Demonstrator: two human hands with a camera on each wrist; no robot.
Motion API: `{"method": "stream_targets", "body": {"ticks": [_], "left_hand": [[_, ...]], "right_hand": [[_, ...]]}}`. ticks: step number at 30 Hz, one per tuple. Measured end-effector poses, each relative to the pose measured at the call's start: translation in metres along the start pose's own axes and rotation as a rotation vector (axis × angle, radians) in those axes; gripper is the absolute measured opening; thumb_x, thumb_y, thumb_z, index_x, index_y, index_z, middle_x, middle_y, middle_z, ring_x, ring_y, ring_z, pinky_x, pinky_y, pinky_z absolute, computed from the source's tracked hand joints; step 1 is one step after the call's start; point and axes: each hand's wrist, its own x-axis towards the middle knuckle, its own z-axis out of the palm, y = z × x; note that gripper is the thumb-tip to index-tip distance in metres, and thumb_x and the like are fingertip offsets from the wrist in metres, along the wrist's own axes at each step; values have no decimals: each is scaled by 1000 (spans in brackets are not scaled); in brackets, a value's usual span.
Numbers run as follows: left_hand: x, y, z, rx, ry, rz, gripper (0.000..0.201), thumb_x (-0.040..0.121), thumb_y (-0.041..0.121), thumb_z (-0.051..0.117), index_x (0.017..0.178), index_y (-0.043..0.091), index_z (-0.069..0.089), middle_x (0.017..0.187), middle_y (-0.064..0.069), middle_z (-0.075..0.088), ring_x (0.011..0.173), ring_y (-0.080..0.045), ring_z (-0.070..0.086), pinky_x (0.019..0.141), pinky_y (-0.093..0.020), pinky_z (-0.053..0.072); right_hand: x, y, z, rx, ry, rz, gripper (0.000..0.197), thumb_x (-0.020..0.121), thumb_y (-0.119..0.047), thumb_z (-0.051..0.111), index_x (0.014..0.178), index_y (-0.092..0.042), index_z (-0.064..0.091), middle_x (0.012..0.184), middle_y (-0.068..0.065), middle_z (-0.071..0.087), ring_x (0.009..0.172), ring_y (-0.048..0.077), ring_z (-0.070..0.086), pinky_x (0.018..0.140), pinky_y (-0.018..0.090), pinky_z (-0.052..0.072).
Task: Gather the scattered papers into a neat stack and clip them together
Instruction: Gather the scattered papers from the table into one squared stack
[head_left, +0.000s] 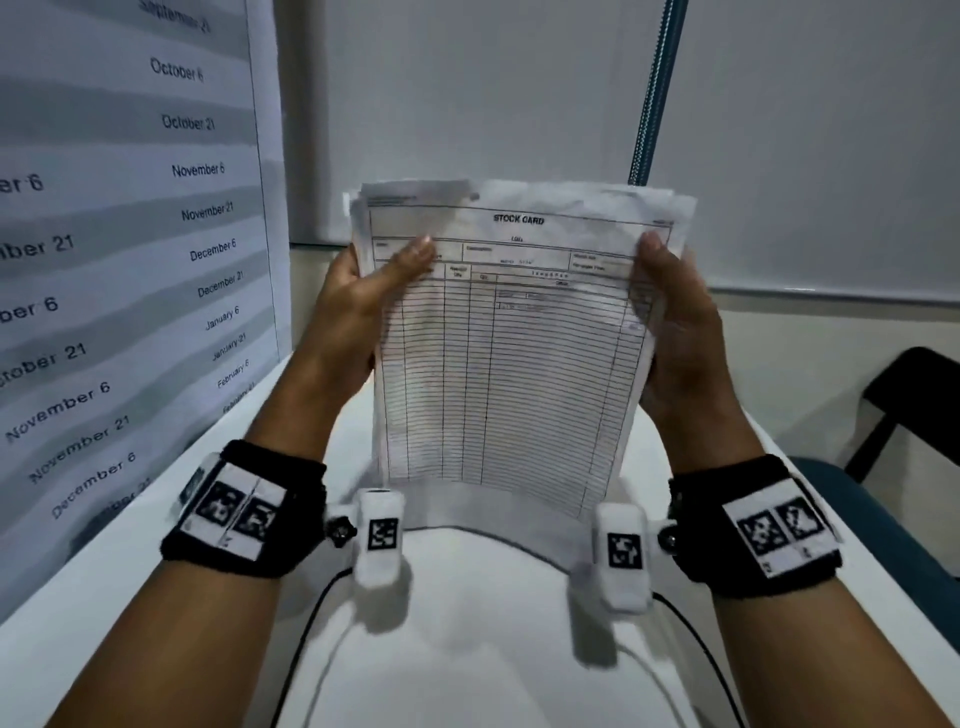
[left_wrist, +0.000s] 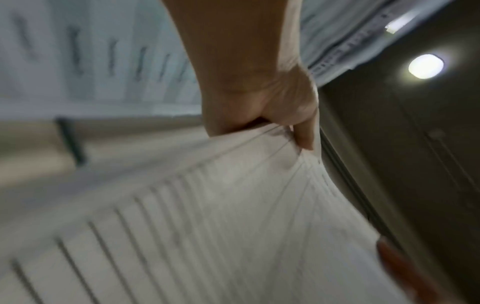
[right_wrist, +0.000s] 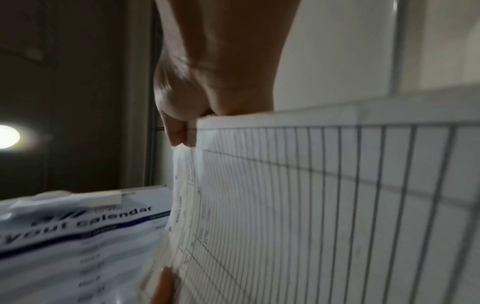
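A stack of papers (head_left: 519, 343) stands upright over the white table (head_left: 467, 623), its top sheet a ruled form headed "STOCK CARD". The top edges are a little uneven. My left hand (head_left: 358, 301) grips the stack's left edge, thumb on the front sheet. My right hand (head_left: 675, 322) grips the right edge the same way. In the left wrist view the left hand (left_wrist: 262, 98) pinches the papers (left_wrist: 207, 226). In the right wrist view the right hand (right_wrist: 207, 78) clamps the papers (right_wrist: 324, 205) at their edge. No clip is in view.
A large printed calendar board (head_left: 119, 270) with date lines leans along the left side of the table. A white wall panel (head_left: 779, 156) stands behind the papers. A dark chair (head_left: 904, 405) and a blue seat sit at the right.
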Motion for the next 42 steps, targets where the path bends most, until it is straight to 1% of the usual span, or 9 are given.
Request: {"method": "stream_targets", "body": {"ticks": [3, 8, 11, 14, 17, 22, 28, 34, 42], "left_hand": [[-4, 5, 4, 270, 45, 145, 19, 97, 35, 64, 112, 25, 69, 100, 13, 76, 96, -7, 73, 94, -36, 59], [-8, 1, 17, 441, 50, 511, 40, 102, 15, 59, 142, 17, 55, 134, 8, 64, 111, 3, 63, 84, -5, 49], [-5, -1, 9, 93, 25, 392, 42, 101, 6, 58, 143, 11, 54, 136, 0, 64, 117, -9, 66, 89, -19, 56], [3, -6, -9, -65, 22, 206, 35, 100, 8, 58, 134, -1, 56, 116, -9, 72, 104, -21, 73, 85, -34, 60], [11, -17, -23, -11, -83, 73, 34, 93, 22, 65, 121, 3, 64, 110, -11, 75, 105, -30, 73, 90, -45, 58], [15, -29, -20, 183, -33, 38, 27, 88, 31, 77, 108, 13, 75, 106, -9, 78, 101, -27, 75, 100, -54, 55], [7, 3, 2, 91, 190, 307, 27, 85, 28, 81, 106, 13, 75, 100, -2, 79, 97, -19, 76, 91, -40, 60], [1, -35, -12, 241, -69, -21, 44, 85, 32, 79, 123, 12, 67, 115, -3, 76, 109, -20, 73, 106, -51, 51], [-3, -15, -16, 114, -62, 48, 23, 83, 17, 78, 105, 12, 74, 101, -3, 79, 99, -21, 75, 89, -33, 58]], "right_hand": [[-2, -7, 8, -333, -8, -242, 42, 103, -3, 46, 145, -10, 46, 135, 7, 59, 120, 26, 63, 102, 48, 52], [-9, 7, 23, -904, -116, -762, 64, 93, 11, 55, 149, -9, 32, 148, 1, 43, 134, 10, 49, 109, 34, 46], [-2, 9, 15, -443, -4, -506, 83, 91, -5, 69, 157, -5, 18, 163, 4, 18, 140, 8, 45, 112, 38, 44], [7, 6, -4, -55, -42, -3, 83, 82, -33, 76, 151, -9, 36, 146, 17, 51, 124, 32, 60, 103, 51, 50], [7, 7, -18, -97, -119, 177, 62, 85, -27, 69, 138, -1, 50, 119, 14, 69, 107, 29, 68, 92, 44, 57], [4, 30, -17, -436, -62, 121, 36, 85, -27, 74, 118, -11, 71, 114, 4, 76, 112, 24, 69, 107, 49, 48], [-1, 6, 10, -542, 90, -281, 7, 92, -18, 71, 97, -22, 73, 83, -14, 74, 86, 3, 70, 79, 21, 55], [-13, 54, -29, -571, 54, 190, 41, 81, -25, 82, 116, -7, 71, 107, 3, 77, 104, 20, 72, 103, 48, 52], [-15, 34, -23, -623, 56, 109, 29, 84, -24, 80, 109, -11, 74, 97, -3, 76, 91, 8, 71, 82, 24, 54]]}}
